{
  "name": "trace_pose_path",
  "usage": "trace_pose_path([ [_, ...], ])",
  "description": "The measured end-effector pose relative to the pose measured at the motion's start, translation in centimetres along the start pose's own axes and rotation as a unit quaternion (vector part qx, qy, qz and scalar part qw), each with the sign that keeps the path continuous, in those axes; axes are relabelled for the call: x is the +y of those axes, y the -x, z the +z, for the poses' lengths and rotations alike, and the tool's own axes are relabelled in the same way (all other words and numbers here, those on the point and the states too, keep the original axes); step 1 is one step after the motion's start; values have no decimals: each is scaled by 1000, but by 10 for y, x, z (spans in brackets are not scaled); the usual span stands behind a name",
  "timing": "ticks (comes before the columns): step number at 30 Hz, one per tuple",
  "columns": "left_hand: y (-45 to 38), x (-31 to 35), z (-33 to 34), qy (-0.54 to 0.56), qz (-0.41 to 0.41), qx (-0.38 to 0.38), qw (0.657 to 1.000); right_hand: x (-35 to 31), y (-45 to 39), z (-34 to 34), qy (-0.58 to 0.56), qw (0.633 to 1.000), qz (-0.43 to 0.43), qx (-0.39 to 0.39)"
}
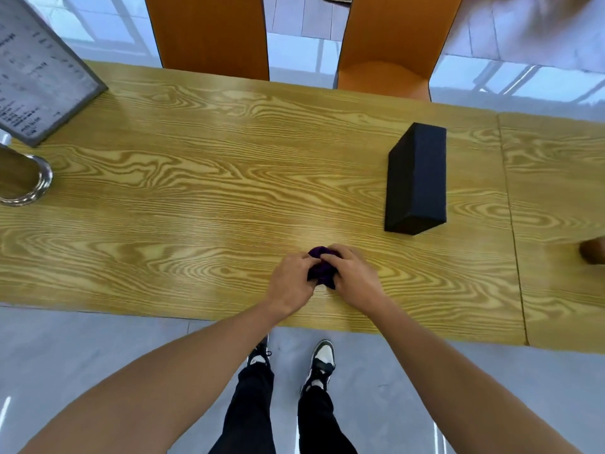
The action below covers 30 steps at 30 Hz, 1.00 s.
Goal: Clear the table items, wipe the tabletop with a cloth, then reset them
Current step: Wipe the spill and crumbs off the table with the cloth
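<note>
A small purple cloth (321, 269) is bunched up on the wooden table (196, 198) near its front edge. My left hand (291, 279) and my right hand (352, 273) both clutch it from either side, fingers curled over the fabric. A black rectangular box (417, 178) stands on the table up and to the right of my hands, apart from them. At the far left a framed menu stand (42, 77) leans upright, and a shiny metal cylinder (23, 181) sits just in front of it, cut off by the frame edge.
Two orange chairs (209, 34) (389, 50) stand pushed up to the far side. A seam (510, 208) divides this table from an adjoining one on the right, where a brown object (594, 252) shows at the frame edge. My feet stand on grey floor below.
</note>
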<state>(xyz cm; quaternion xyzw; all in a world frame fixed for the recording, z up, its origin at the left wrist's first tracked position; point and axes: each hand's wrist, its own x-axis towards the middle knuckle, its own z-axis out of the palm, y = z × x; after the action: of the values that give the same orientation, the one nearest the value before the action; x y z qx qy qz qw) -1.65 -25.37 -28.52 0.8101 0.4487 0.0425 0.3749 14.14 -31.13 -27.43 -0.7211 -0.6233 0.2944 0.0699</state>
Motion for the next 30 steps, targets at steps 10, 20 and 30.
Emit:
trace_pose_path([
  [10,32,89,94,-22,43,-55,997,89,116,3,3,997,63,49],
  [20,42,151,156,-48,73,-124,988,150,189,4,-12,989,117,85],
  [30,0,198,151,-21,117,-166,979,188,198,-34,-23,980,158,123],
])
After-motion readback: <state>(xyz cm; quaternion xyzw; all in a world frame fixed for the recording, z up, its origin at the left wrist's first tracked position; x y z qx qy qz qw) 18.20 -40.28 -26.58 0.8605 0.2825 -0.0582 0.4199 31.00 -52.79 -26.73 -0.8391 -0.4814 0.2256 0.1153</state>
